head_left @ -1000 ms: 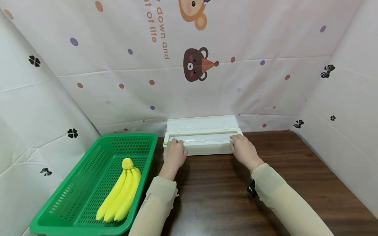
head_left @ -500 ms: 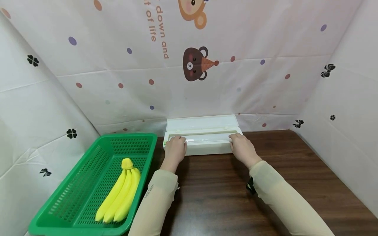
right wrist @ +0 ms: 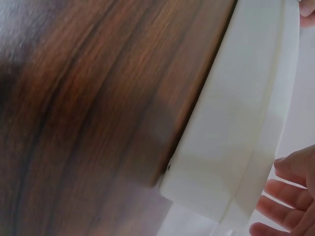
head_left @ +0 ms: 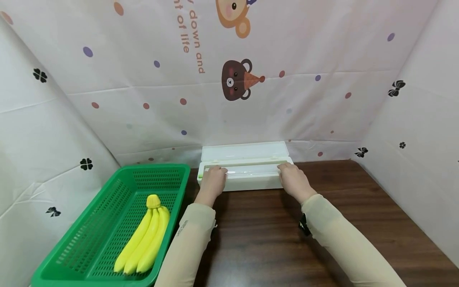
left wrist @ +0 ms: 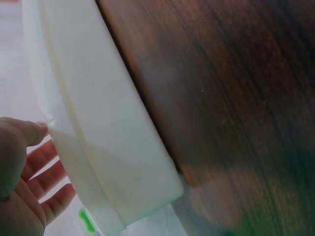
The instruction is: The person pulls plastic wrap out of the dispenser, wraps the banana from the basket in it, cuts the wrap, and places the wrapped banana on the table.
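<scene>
A long white cling film dispenser (head_left: 254, 183) lies at the back of the table, its lid (head_left: 245, 151) tipped back against the wall cloth. Shiny clear cling film (head_left: 252, 170) shows along its opening, between the hands. The left hand (head_left: 213, 181) pinches the film near the left end, with its thumb at the front upper edge. At the right end the right hand (head_left: 295, 181) pinches the film in the same way. Both wrist views show the other fingers reaching past the edge, loosely curled. A green slider piece (left wrist: 87, 221) sticks out at the dispenser's left end.
A green plastic basket (head_left: 185, 179) stands on the left side, holding a bunch of yellow bananas (head_left: 145, 241). Brown wood-grain table (head_left: 258, 239) spreads in front of the dispenser. Printed cloth walls (head_left: 161, 115) enclose the back and sides.
The left hand has shifted slightly up and inward over the dispenser's front edge. The right hand has barely moved, and the dispenser and basket stay in place.
</scene>
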### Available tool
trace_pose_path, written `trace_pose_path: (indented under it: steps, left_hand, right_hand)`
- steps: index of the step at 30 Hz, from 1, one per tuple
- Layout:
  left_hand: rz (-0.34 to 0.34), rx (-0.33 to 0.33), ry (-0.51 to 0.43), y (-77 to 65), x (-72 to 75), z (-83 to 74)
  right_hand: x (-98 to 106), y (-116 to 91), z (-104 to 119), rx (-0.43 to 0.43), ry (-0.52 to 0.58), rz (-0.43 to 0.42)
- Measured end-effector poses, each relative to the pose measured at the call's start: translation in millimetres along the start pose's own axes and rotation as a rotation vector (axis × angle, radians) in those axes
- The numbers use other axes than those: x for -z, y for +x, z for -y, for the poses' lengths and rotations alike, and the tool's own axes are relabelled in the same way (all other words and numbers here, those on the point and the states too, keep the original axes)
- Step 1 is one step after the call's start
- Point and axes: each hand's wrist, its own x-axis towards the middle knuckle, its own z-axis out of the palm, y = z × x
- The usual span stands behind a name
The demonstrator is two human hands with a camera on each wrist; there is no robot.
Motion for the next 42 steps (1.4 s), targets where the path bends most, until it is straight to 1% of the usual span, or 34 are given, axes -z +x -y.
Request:
trace_pose_path:
  steps: [3,7,12,16,19,25,30,36,42]
  left_hand:
    - [-0.001,-0.003,0.019,2.3,-0.6,1.0]
    - [0.016,-0.009,0.027,3.9,0.0,2.4]
    - [0.067,-0.020,0.020,5.6,3.6,3.1]
    - [0.106,-0.018,0.025,8.4,6.7,3.6]
    - [0.147,0.008,0.001,11.7,8.5,4.3]
    - [0.238,0.086,-0.071,18.1,12.0,7.1]
    - [0.305,0.117,-0.107,20.9,16.7,8.8]
    - [0.329,0.125,-0.116,23.0,17.7,10.3]
    - [0.331,0.122,-0.118,23.0,16.5,11.7]
  right_hand:
    - [0,2,-2,0.005,-0.003,0.012]
    - [-1,5,-3,0.015,-0.024,0.026]
    - [-3,7,-6,0.019,-0.050,0.028]
    - [-3,9,-8,0.014,-0.048,0.037]
    - [-3,11,-9,0.013,-0.050,0.047]
    - [0,14,-9,0.003,-0.063,0.057]
    - [0,16,-10,0.000,-0.088,0.052]
    - [-1,19,-10,-0.016,-0.106,0.066]
    - [-4,20,-10,-0.012,-0.152,0.084]
